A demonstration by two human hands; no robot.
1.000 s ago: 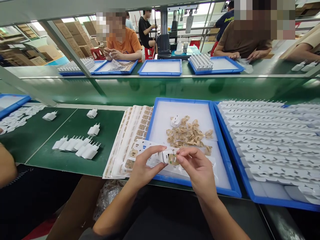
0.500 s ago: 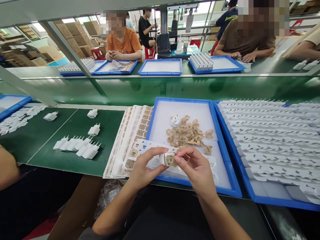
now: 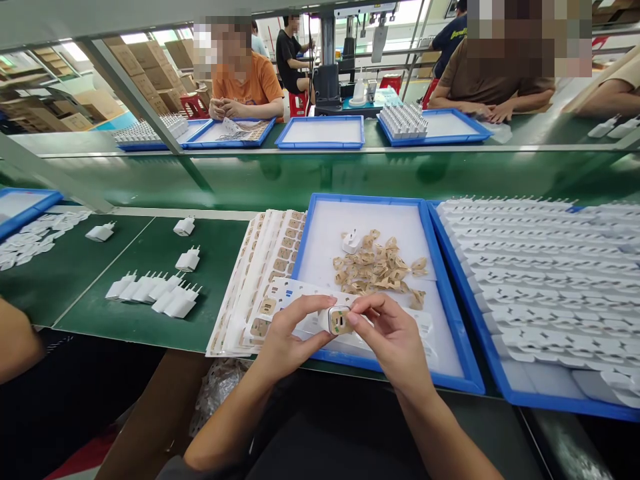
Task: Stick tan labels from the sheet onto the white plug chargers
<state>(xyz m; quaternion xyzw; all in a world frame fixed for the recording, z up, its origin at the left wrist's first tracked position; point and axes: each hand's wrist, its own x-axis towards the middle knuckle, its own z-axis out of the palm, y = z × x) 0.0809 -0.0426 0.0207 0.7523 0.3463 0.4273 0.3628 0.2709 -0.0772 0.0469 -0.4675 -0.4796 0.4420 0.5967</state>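
Pinching a white charger [image 3: 334,319] low in the frame, the left hand [image 3: 287,340] is steadying it while the right hand [image 3: 395,341] is pressing a tan sticker [image 3: 342,321] onto its face; smoothing probably follows.

One head-worn view looks forward and down, close over the workbench [image 3: 150,293].

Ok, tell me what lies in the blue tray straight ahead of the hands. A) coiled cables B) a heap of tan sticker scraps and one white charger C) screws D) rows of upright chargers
B: the blue tray holds a heap of tan sticker scraps with one white charger at its edge.
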